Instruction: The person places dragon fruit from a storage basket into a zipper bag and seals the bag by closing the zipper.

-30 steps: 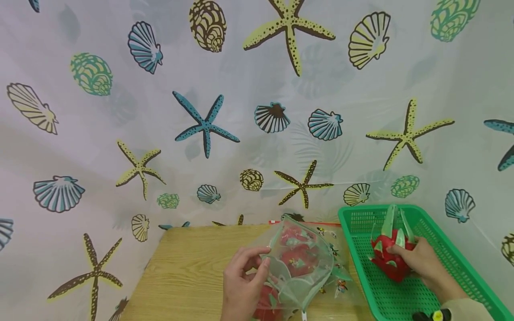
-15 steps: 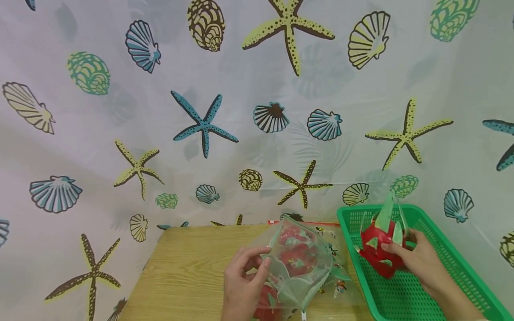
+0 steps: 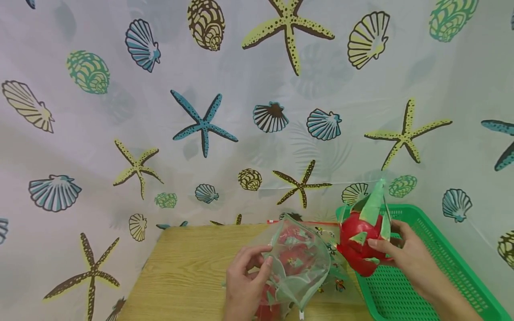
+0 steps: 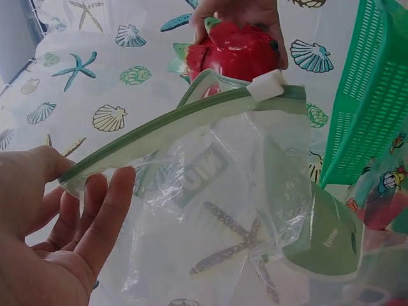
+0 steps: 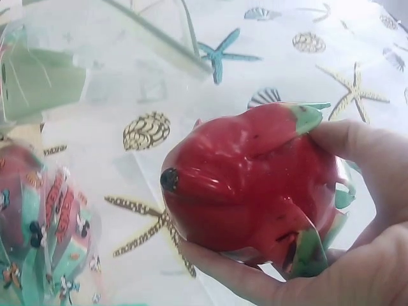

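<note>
With my left hand I pinch the mouth edge of a clear zip bag. Its green-edged mouth gapes, and a white slider sits on the rim in the left wrist view. My right hand grips a red dragon fruit with green leaf tips, held in the air to the right of the bag. The right wrist view shows the fruit's dark end and the fingers round its side. Through and below the bag, more red fruits show; how they lie is partly hidden.
A green mesh basket stands at the right, under my right forearm. A second clear bag printed with cartoon figures holds red fruit with green tips. The wooden table meets a shell-patterned curtain at the back.
My right hand has lifted the dragon fruit up from inside the basket and carried it left over the rim towards the bag. My left hand has stayed almost still on the bag.
</note>
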Tool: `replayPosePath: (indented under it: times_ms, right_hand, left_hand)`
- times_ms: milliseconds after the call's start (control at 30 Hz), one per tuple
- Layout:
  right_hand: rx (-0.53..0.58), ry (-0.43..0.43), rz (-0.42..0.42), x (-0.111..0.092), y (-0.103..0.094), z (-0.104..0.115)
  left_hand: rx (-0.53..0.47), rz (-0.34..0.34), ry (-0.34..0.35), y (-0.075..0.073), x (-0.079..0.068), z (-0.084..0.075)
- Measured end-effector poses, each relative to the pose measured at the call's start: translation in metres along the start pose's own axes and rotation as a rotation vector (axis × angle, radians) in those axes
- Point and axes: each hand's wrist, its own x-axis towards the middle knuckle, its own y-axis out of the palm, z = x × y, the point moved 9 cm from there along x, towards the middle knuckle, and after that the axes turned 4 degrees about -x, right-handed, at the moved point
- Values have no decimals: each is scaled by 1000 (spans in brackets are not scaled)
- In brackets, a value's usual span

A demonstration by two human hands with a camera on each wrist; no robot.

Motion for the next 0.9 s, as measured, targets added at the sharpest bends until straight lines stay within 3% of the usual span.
replayPosePath:
  times_ms: [267, 533, 767, 900]
  right_hand:
    - [-15, -35, 8, -11, 17, 26]
    - [30, -59, 15, -22, 28, 52]
    - [86, -88, 19, -27, 51, 66]
    - [130, -97, 18, -31, 63, 71]
  left_hand:
    - [16, 3, 13, 0, 1, 2]
    - [29, 8, -14, 0, 3, 2]
    - [77, 18, 33, 4, 2, -3]
    - [101, 27, 3, 7, 1, -2]
